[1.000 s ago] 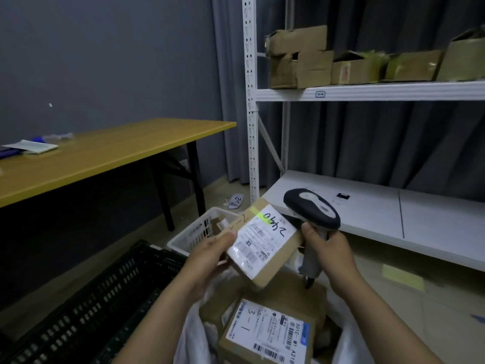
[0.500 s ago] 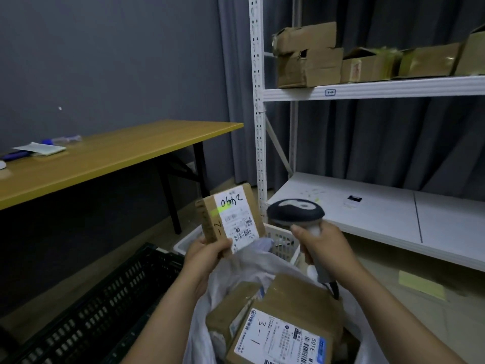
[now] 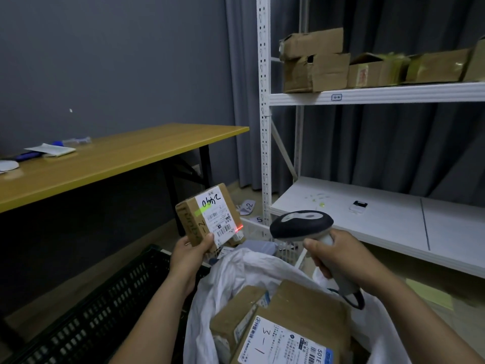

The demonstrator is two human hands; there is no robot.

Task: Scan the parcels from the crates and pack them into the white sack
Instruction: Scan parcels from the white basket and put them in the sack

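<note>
The white sack [image 3: 249,269] sits directly below me, its mouth slumped wide between my forearms so a scanned parcel can drop straight in. A large carton marked 3-1 [image 3: 309,303] and a smaller box [image 3: 236,306] touching its left side lie inside, labels up. The black crate [image 3: 99,319] is on the floor at my left and the white lattice crate [image 3: 258,231] is just beyond the sack, near enough, I judge, to keep each pick short.

My left hand [image 3: 187,258] grasps the small parcel [image 3: 194,219] by its lower corner, thumb on the front. It is held above the sack's far rim and tilted so its shipping label [image 3: 214,214] faces the reader with nothing covering the barcode.

My right hand [image 3: 341,256] is wrapped round the handle of the barcode scanner [image 3: 301,223], nose aimed left at the parcel. Its red line [image 3: 239,228] falls at the label's right edge, only partly on the bars, so I would shift the aim slightly left.
</note>
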